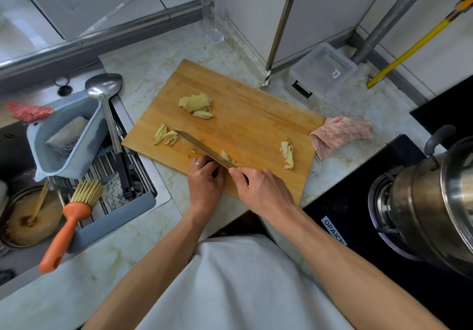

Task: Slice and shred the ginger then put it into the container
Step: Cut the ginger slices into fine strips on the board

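Far left, the sink (23,150) holds a grey caddy (64,137), a steel ladle (105,91) and an orange brush (66,227), none of it part of the job. On the wooden cutting board (256,114), a small heap of ginger shreds (165,137) lies by the knife tip, and a stack of ginger slices (197,105) waits further back, uncut into strips. The left hand (206,181) curls its fingers down on a little ginger piece (226,156) against the blade; the right hand (263,189) grips the handle of the knife (202,149). Ginger trimmings (287,154) sit toward the right edge. The clear container (323,69) stands beyond the board's right corner, and appears to have nothing in it. Shredding looks partly done; most slices and all the transfer seem left
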`<state>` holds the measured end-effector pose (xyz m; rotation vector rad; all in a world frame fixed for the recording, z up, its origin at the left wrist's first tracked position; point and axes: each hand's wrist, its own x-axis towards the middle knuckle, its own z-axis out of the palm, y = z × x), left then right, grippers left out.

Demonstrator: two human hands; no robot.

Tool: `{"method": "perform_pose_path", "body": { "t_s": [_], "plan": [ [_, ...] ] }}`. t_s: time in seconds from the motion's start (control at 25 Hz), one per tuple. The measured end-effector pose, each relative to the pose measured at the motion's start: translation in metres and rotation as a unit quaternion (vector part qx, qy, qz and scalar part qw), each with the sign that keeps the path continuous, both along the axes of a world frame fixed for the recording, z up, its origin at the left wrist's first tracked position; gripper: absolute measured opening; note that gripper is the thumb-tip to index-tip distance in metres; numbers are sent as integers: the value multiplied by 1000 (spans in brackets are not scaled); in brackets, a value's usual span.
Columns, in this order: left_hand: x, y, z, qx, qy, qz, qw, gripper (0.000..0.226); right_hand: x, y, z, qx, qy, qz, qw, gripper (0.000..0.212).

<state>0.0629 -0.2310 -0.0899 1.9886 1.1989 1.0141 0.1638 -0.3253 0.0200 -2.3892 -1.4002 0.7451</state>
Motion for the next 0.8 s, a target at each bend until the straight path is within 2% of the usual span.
{"method": "perform_pose_path", "body": {
  "t_s": [0.32, 0.8],
  "plan": [
    [-1, 1, -1, -1, 4, 0, 1000, 7, 0, 3, 0, -9, -3, 4, 1000, 41],
    [-3, 2, -1, -10, 11, -16, 1000, 5, 1, -1, 2, -4, 1, 4, 1000, 50]
  ]
}}
